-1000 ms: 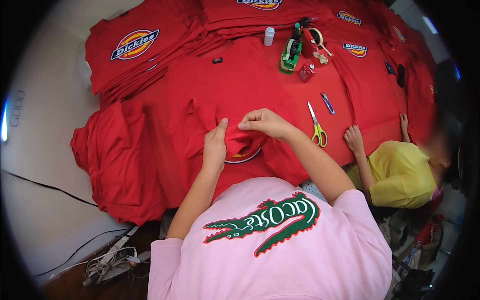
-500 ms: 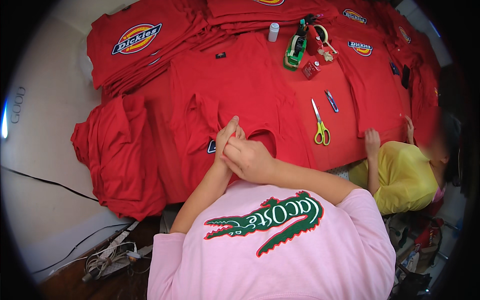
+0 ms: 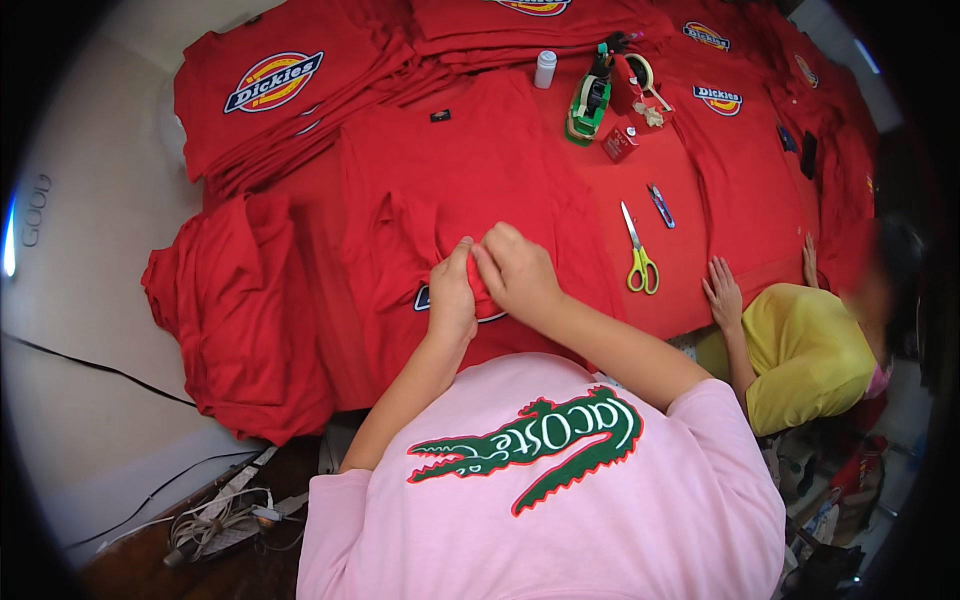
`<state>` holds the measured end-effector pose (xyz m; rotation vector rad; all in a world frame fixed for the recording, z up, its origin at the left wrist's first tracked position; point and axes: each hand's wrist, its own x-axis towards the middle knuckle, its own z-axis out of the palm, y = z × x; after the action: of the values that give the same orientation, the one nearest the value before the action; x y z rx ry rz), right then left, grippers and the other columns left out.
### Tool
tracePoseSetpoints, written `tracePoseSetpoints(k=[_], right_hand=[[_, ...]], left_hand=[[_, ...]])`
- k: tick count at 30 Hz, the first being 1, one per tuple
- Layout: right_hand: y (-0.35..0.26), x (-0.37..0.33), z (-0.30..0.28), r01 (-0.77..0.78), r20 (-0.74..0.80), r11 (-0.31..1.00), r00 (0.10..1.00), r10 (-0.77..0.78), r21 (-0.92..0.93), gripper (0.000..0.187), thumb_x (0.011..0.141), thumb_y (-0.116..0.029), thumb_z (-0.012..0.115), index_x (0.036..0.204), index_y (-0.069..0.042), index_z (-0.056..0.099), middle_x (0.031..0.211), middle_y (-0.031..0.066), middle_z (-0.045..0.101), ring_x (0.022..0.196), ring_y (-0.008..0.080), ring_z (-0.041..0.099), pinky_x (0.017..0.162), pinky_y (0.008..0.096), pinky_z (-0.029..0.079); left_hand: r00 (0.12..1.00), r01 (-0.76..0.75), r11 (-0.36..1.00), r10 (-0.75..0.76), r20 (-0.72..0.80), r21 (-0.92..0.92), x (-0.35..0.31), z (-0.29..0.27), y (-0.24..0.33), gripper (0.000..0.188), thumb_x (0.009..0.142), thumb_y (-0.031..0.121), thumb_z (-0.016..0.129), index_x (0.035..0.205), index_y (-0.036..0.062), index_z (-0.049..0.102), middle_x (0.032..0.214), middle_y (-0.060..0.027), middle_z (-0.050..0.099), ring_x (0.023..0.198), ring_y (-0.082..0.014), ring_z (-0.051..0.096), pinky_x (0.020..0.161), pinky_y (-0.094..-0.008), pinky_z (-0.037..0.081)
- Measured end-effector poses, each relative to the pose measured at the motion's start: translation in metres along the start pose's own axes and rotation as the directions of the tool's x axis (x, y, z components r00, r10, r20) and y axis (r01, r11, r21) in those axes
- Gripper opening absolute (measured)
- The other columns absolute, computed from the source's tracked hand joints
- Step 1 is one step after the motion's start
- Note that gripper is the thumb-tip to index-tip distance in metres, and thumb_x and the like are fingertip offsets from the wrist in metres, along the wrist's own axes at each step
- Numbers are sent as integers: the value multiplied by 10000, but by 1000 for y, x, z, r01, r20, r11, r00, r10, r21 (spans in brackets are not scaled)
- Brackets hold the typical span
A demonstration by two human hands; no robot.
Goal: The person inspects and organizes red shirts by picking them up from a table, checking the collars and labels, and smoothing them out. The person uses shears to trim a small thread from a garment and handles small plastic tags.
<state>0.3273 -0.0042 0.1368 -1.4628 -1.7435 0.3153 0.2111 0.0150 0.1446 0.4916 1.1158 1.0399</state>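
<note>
A red T-shirt point(image 3: 450, 165) with a small dark neck label lies spread in front of me, its lower part bunched in folds. Over these folds both my hands are close together. My left hand point(image 3: 453, 300) is closed with the thumb upward, gripping a bit of the red cloth. Just right of it, my right hand point(image 3: 520, 275) has its fingers curled, pinching the same cloth; its fingertips are partly hidden. Below the hands, part of a dark-and-white printed emblem point(image 3: 422, 298) shows on the shirt.
Yellow-handled scissors point(image 3: 642, 270) and small thread snips point(image 3: 661, 206) lie to the right. Beyond stand a green tape dispenser point(image 3: 587, 110) and a white bottle point(image 3: 545, 69). Red shirt stacks point(image 3: 215, 110) and a heap point(image 3: 235, 310) flank the left. A co-worker in yellow point(image 3: 815, 350) touches shirts at right.
My clasped hands have come slightly apart, and my right hand has moved up and right. Red cloth now shows between them. The co-worker's nearer hand has shifted left and lies flat.
</note>
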Motion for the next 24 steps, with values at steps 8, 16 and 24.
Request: tracePoseSetpoints(k=[8,16,24], right_hand=[[-5,3,5,-27,-3,1000,1000,27,0,149,953,-144,665,901,-32,583,860,167,571,677,388,609,550,465,488],[3,17,13,-16,-64,997,998,11,-71,195,953,-164,679,848,-37,575,809,156,564,647,383,596,521,461,481],[-2,8,18,182,-107,978,976,-192,-97,208,957,-192,684,813,-57,618,782,143,569,587,336,600,486,439,465]], left_hand=[[1000,9,999,-10,7,53,7,-6,-1,325,1034,290,614,764,108,598,704,26,574,672,-67,528,625,-268,438],[997,-4,1000,3,75,18,10,-14,-1,277,1043,286,600,1005,37,715,941,-56,720,837,-123,676,753,-281,531],[998,-59,998,60,-17,29,9,1,-3,320,1061,285,576,823,90,661,766,16,637,689,-78,576,624,-260,465]])
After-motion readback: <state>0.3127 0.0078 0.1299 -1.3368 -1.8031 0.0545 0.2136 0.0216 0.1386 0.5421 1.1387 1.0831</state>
